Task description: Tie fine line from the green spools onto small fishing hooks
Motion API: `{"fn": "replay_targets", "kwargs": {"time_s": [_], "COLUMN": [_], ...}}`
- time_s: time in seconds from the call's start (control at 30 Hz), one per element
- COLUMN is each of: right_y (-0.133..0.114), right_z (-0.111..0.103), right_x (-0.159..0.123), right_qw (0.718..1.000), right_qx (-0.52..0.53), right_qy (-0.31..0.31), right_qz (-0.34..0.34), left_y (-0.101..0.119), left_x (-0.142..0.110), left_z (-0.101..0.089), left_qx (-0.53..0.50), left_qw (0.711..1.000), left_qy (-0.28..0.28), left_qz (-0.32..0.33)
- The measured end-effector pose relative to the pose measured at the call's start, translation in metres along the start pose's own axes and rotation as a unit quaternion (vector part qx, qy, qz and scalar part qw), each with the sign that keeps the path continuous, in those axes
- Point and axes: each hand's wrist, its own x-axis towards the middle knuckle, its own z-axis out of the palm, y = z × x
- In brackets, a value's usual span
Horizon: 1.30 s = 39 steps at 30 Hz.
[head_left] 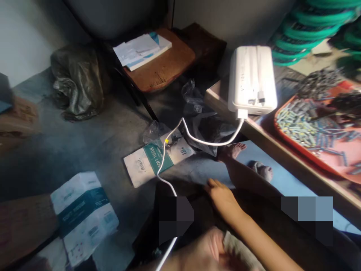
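Note:
At the bottom of the head view, my left hand point(210, 242) reaches in from the lower left, smeared by motion. Its fingers close against a greyish-beige cloth point(239, 250). Just above, my right hand point(221, 197) rests on dark clothing point(180, 222) over the lap, fingers bent; what they hold, if anything, is hidden. A white cable point(208, 143) rises past the hands to a white power bank point(251, 81), which sits at the corner of a wooden-edged table.
An orange tray point(318, 154) of small metal and plastic parts lies on the table point(284, 154), near green stacked rings point(310, 30). A wooden chair point(163, 75) carries papers point(138, 49). Tissue packs point(84, 214) and a dark sack point(79, 82) lie leftward. Bare feet point(237, 150) show below.

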Motion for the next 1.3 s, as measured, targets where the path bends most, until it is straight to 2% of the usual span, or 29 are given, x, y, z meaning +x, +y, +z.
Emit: {"fn": "replay_targets", "kwargs": {"time_s": [0.1, 0.17, 0.2, 0.27, 0.3, 0.33, 0.47, 0.53, 0.73, 0.93, 1.0, 1.07, 1.17, 1.23, 1.3], "right_y": [0.007, 0.007, 0.006, 0.001, -0.001, -0.003, -0.009, -0.011, -0.003, 0.006, 0.005, 0.004, 0.008, 0.018, 0.035], "right_z": [-0.013, -0.029, -0.037, -0.050, -0.054, -0.056, -0.061, -0.067, -0.083, -0.084, -0.083, -0.086, -0.104, -0.128, -0.155], "right_x": [-0.025, -0.053, -0.069, -0.100, -0.113, -0.123, -0.143, -0.148, -0.170, -0.178, -0.177, -0.178, -0.189, -0.201, -0.213], "right_qw": [0.999, 0.992, 0.974, 0.921, 0.897, 0.886, 0.870, 0.859, 0.821, 0.818, 0.812, 0.820, 0.833, 0.819, 0.791], "right_qx": [0.013, 0.095, 0.190, 0.358, 0.409, 0.428, 0.407, 0.410, 0.403, 0.390, 0.385, 0.366, 0.281, 0.196, 0.115], "right_qy": [0.031, 0.076, 0.105, 0.136, 0.151, 0.168, 0.271, 0.302, 0.399, 0.421, 0.436, 0.439, 0.475, 0.534, 0.584], "right_qz": [0.025, 0.043, 0.060, 0.069, 0.067, 0.062, 0.061, 0.055, 0.061, 0.043, 0.045, 0.037, 0.034, 0.074, 0.142], "left_y": [-0.003, -0.003, -0.002, -0.002, -0.003, -0.003, -0.008, -0.010, -0.013, -0.010, -0.008, -0.008, -0.009, -0.009, -0.010], "left_x": [0.001, 0.003, 0.004, 0.007, 0.008, 0.009, 0.015, 0.020, 0.044, 0.058, 0.060, 0.062, 0.065, 0.066, 0.067], "left_z": [0.005, 0.012, 0.016, 0.026, 0.031, 0.036, 0.056, 0.065, 0.087, 0.104, 0.108, 0.111, 0.109, 0.106, 0.105], "left_qx": [0.013, 0.029, 0.039, 0.055, 0.061, 0.067, 0.091, 0.113, 0.202, 0.302, 0.314, 0.318, 0.325, 0.333, 0.341], "left_qw": [0.997, 0.989, 0.985, 0.980, 0.980, 0.981, 0.985, 0.985, 0.974, 0.950, 0.946, 0.943, 0.938, 0.933, 0.929], "left_qy": [0.075, 0.130, 0.150, 0.167, 0.162, 0.153, 0.103, 0.087, 0.075, 0.040, 0.046, 0.062, 0.089, 0.100, 0.106], "left_qz": [0.027, 0.061, 0.078, 0.097, 0.100, 0.101, 0.102, 0.099, 0.074, 0.074, 0.073, 0.072, 0.080, 0.091, 0.100]}}
